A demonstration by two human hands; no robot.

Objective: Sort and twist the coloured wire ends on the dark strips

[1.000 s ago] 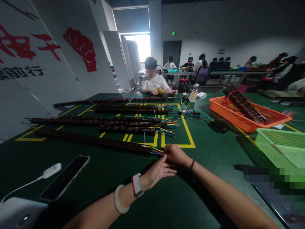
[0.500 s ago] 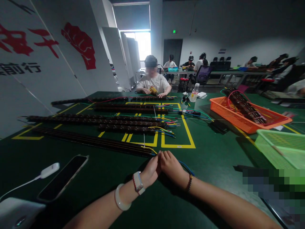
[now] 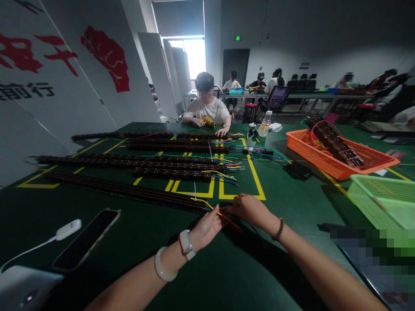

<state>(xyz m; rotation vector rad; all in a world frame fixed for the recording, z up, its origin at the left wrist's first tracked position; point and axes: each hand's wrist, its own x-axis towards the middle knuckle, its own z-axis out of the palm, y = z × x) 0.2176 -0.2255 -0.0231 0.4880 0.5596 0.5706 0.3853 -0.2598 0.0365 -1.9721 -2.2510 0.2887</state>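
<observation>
Several long dark strips lie across the green table (image 3: 285,203); the nearest strip (image 3: 123,192) ends in coloured wires (image 3: 212,206). My left hand (image 3: 207,226), with a watch and a white bangle on the wrist, is closed in a pinch on those wires near the strip's end. My right hand (image 3: 251,209), a bead bracelet on its wrist, is also closed on the wires a little to the right, and a red and yellow wire runs between the two hands.
A phone (image 3: 86,239) and a white charger plug (image 3: 68,229) lie at the near left. An orange basket (image 3: 337,166) with strips and a green basket (image 3: 382,198) stand at the right. A person (image 3: 207,108) works at the far side; others sit at tables behind.
My hands were pressed together near the strip's end; now they have drawn apart, the right hand moving right and up, with wires stretched between them.
</observation>
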